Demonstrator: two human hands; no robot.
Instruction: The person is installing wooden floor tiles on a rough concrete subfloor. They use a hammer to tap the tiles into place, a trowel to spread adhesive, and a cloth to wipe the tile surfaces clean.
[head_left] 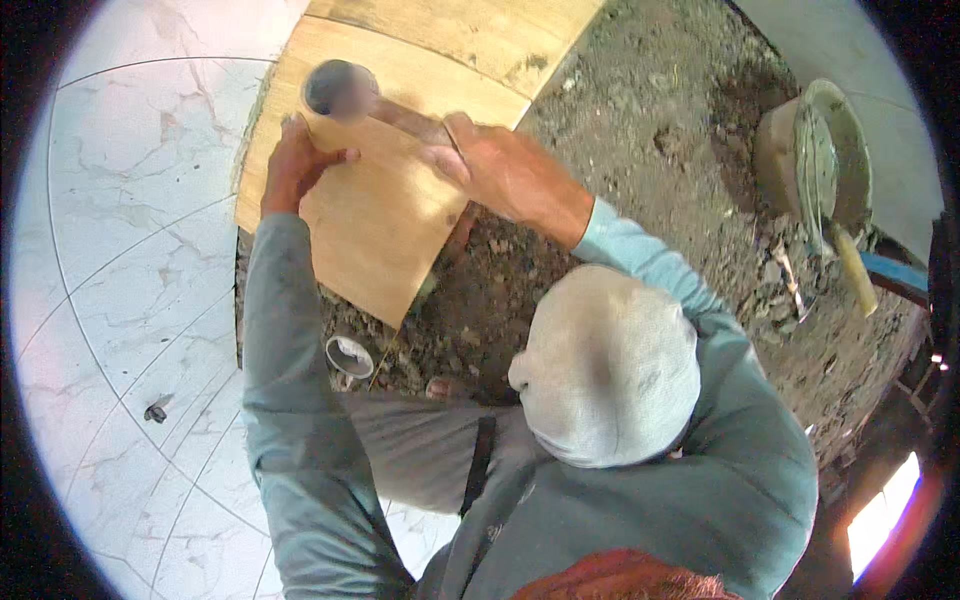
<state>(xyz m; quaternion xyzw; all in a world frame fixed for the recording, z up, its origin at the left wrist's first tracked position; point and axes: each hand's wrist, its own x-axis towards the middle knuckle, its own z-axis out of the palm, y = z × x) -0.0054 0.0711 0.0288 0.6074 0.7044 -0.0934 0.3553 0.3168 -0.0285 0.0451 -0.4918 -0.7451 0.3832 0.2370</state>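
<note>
On a wood-look beige tile [370, 250], my left hand [295, 170] rests near the left edge, fingers apart and thumb stretched rightward. My right hand [500, 170] grips the handle of a mallet, whose dark round head [340, 88] is over the tile just beyond my left fingertips; whether it touches the tile I cannot tell. More beige tile [450, 35] lies at the far side. Bare rubble and soil [650, 120] border the tiles on the right.
Marbled white floor tiles [130, 250] cover the left. A mortar-caked bucket [782, 150] stands right, near a yellow handle [855, 275] and blue strip [895, 270]. A white ring-shaped object [349, 357] lies below the tile. An off-white, cloth-covered rounded shape [605, 365] fills the lower middle.
</note>
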